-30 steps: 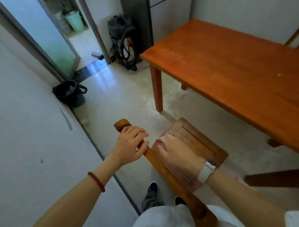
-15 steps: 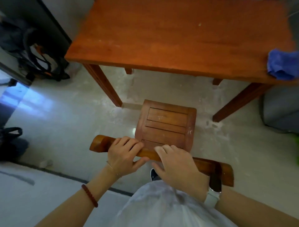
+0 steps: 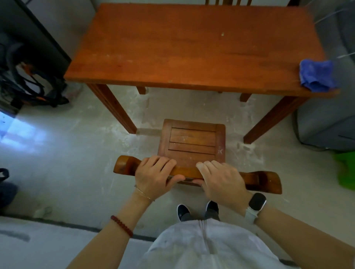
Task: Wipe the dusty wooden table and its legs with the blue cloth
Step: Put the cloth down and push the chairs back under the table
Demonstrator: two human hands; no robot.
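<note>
The wooden table stands ahead of me, its orange-brown top dusty, with two front legs reaching the floor. The blue cloth lies crumpled on the table's front right corner, far from both hands. A wooden chair stands between me and the table, seat facing the table. My left hand grips the left part of the chair's top rail. My right hand grips the same rail just to the right, thumb under it.
A second chair's back shows behind the table. Black bags and straps lie at the left by a dark cabinet. A grey object and something green sit at the right. White dust marks the floor.
The view has swung from the doorway side to face the table squarely. The chair now stands straight in front of the table. Both hands stay on its top rail.
</note>
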